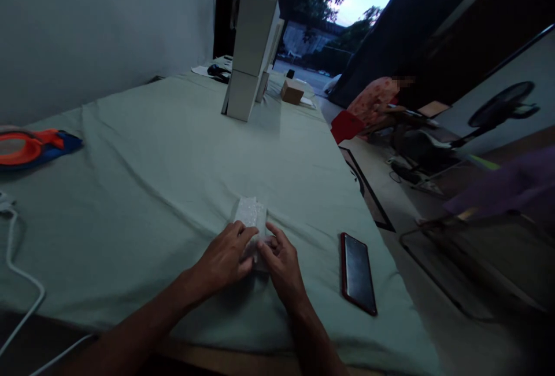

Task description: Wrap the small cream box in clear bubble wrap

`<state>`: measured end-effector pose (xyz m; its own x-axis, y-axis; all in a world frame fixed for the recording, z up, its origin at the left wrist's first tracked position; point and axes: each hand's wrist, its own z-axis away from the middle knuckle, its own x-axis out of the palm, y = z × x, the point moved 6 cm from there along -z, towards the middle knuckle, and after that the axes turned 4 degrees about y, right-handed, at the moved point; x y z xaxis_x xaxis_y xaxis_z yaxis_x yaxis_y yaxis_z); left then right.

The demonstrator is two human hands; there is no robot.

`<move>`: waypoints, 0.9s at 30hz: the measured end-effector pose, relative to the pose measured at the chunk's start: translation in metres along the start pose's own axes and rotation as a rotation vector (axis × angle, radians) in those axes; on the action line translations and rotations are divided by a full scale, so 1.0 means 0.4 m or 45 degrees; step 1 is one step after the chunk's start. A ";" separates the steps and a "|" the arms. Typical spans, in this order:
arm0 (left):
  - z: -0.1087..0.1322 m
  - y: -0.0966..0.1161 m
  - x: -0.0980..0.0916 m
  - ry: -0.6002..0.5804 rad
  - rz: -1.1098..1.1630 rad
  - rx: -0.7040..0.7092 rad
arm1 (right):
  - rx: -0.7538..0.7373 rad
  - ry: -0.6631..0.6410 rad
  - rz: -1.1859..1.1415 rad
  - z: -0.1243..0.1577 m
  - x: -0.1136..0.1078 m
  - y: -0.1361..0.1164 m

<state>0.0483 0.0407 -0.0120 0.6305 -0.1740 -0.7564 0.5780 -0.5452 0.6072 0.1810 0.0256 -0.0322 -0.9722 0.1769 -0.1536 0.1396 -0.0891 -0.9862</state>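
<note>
A small oblong packet in whitish, bubbly plastic wrap [250,212] lies on the cloth near the front of the table. My left hand [229,251] closes over its left side and near end, fingers bent on top. At the right side, my right hand [280,254] grips the near part of the packet, with thumb and fingers curled around the wrap. Both hands nearly meet there and hide the packet's near half. What is inside the wrap cannot be made out. To the right of my right hand lies a phone in a red case [359,273].
Pale green cloth [173,150] covers the table. Tall white boxes [251,46] and a brown box [292,91] stand farther back. An orange and blue item [39,147] and a white cable [26,275] lie left. A person [376,101] and a fan [500,104] are beyond the right edge.
</note>
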 end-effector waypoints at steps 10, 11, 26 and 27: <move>0.012 -0.037 0.012 0.144 0.207 -0.010 | -0.113 -0.176 0.117 0.047 0.007 -0.039; 0.012 -0.039 0.007 0.137 0.265 -0.040 | -0.152 -0.206 0.175 0.051 0.008 -0.042; 0.015 -0.058 0.012 0.188 0.490 -0.229 | -0.522 -0.378 0.698 0.059 0.031 -0.091; 0.016 -0.059 0.013 0.186 0.483 -0.229 | -0.507 -0.336 0.620 0.054 0.016 -0.096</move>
<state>0.0347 0.0474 -0.0316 0.8744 -0.2095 -0.4376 0.3645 -0.3116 0.8775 0.1655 0.0091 0.0059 -0.7873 -0.0417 -0.6151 0.5821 0.2786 -0.7639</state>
